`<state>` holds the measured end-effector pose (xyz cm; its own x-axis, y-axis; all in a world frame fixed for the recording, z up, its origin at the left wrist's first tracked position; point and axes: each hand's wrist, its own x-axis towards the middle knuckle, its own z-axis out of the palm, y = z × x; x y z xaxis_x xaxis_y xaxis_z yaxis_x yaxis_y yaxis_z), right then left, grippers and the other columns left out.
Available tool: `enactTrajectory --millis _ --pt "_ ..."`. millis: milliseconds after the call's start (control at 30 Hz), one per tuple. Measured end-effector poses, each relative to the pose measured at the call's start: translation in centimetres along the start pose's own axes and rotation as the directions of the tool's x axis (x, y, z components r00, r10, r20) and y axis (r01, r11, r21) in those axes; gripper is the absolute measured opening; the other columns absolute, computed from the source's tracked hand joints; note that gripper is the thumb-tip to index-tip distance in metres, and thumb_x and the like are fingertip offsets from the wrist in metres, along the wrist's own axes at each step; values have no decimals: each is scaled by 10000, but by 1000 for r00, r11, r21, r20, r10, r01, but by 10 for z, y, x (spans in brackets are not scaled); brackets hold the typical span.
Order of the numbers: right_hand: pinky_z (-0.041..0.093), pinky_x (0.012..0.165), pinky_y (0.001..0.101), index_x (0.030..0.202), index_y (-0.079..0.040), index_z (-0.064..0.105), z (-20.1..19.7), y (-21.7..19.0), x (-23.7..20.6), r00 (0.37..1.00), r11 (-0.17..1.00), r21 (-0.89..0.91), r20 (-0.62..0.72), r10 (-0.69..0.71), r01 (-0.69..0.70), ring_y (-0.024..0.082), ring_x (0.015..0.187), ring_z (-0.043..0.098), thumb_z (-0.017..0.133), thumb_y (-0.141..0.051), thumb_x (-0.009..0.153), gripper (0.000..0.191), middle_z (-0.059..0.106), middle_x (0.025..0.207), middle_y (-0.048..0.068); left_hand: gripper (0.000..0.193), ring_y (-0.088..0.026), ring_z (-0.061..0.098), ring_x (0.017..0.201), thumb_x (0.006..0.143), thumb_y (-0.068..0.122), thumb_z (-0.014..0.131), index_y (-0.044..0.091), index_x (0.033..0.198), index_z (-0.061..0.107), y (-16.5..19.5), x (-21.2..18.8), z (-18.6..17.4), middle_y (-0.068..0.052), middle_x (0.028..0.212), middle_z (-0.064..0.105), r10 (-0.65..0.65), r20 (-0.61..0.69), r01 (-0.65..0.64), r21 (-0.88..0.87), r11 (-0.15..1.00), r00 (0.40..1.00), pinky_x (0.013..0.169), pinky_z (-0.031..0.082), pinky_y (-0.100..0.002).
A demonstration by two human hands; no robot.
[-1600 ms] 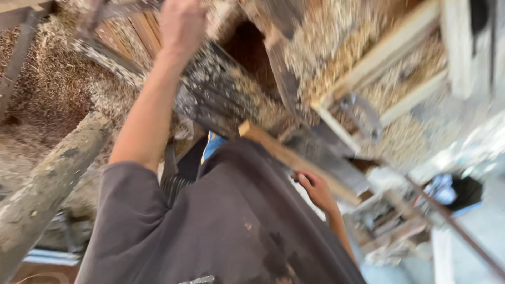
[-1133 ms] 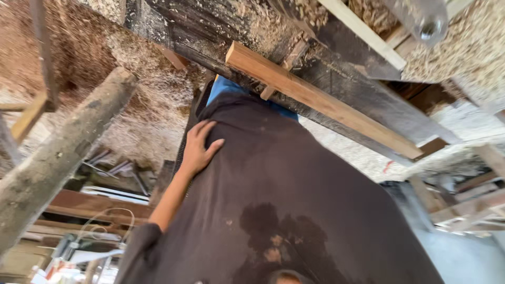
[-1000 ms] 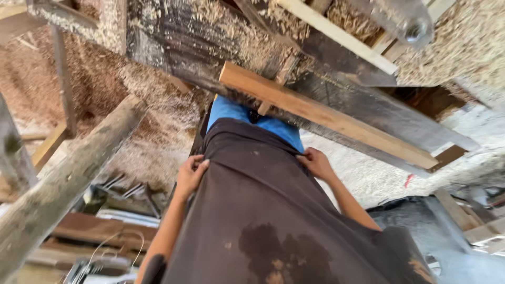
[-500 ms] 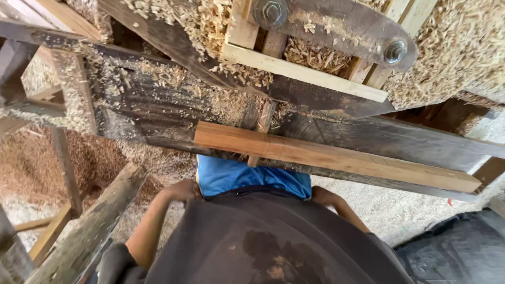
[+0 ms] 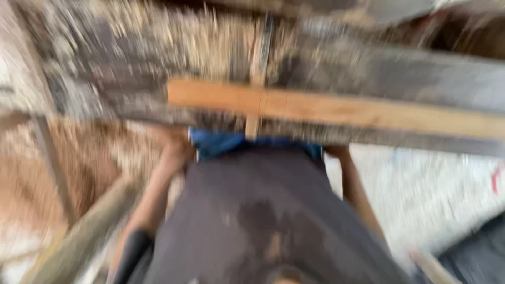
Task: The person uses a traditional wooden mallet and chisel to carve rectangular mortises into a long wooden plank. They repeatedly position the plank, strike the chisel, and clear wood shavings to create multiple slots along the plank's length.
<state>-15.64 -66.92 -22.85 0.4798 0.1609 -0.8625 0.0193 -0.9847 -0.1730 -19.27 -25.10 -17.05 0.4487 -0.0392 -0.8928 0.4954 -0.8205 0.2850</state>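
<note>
Head view is motion-blurred. Left hand and right hand sit at the hem of the dark shirt, beside the blue waistband; grip cannot be told. Keep both hands level under the pale plank. Shirt looks stained, loose.

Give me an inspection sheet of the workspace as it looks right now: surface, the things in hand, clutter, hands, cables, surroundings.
Surface: dark bench strewn with sawdust; the picture is blurred.
Things in hand: light wooden plank lies across the bench, above the dark shirt; blue cloth shows at the shirt's hem.
Clutter: sawdust heaped on the bench and ground.
Hands: left hand and right hand at the shirt's hem, just under the plank; grip cannot be told.
Cables: nothing seen.
Surroundings: rough log at lower left; pale ground at right.
</note>
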Motion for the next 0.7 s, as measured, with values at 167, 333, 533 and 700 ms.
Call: enactTrajectory --millis 167,333,533,700 --pt "572 753 374 979 -61 760 -2 8 -44 988 970 195 -68 -137 148 232 818 740 677 -263 935 222 780 904 121 203 -325 726 783 916 209 630 86 969 782 0 -51 -14 -163 865 758 249 -8 -246 148 958 968 729 592 -485" --pt "575 725 358 972 -65 760 -23 -1 -81 850 735 436 -355 -389 519 226 799 742 664 -246 958 204 778 881 113 255 -229 729 972 1017 296 671 66 1077 764 6 -79 -41 -109 1041 768 688 -575 -711 244 660 442 874 592 -404" --pt "533 852 363 1114 -53 732 -41 -25 -85 436 776 135 -879 -193 616 219 960 676 720 -313 1063 265 734 1036 105 391 -338 656 1024 967 339 697 -16 1130 703 21 -53 -50 -156 1132 691 756 -653 -573 600 558 53 885 556 -436" --pt "492 1071 441 1292 -14 658 -57 -45 -58 190 822 -188 -923 -335 537 349 1238 594 755 -461 1057 514 677 1288 167 290 -166 660 1005 1171 276 531 37 1192 693 49 -17 -45 -91 1150 688 415 -899 -840 116 530 137 882 558 -327"
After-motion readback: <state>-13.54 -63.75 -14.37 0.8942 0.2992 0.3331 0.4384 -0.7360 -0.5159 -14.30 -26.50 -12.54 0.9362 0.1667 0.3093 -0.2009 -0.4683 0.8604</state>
